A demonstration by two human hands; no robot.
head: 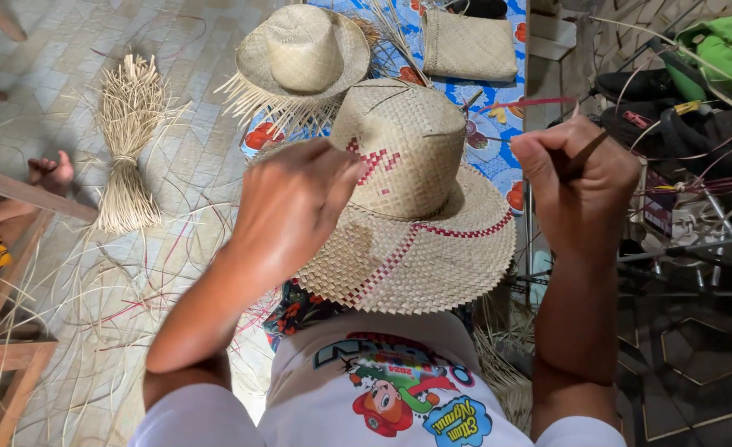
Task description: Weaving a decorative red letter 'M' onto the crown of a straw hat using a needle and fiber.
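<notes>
A woven straw hat with a red pattern on crown and brim rests on my lap. My left hand lies on the hat's brim by the crown, its fingers curled against the weave. To the right of the hat, my right hand is raised in a fist around a thin dark strip that sticks up from it. What the left fingers pinch is hidden.
A second, unfinished straw hat with loose fringe lies ahead on a blue flowered cloth, beside a flat woven pouch. A tied straw bundle and loose strands lie on the tiled floor at left. Another person's foot and wooden furniture sit far left. Clutter fills the right.
</notes>
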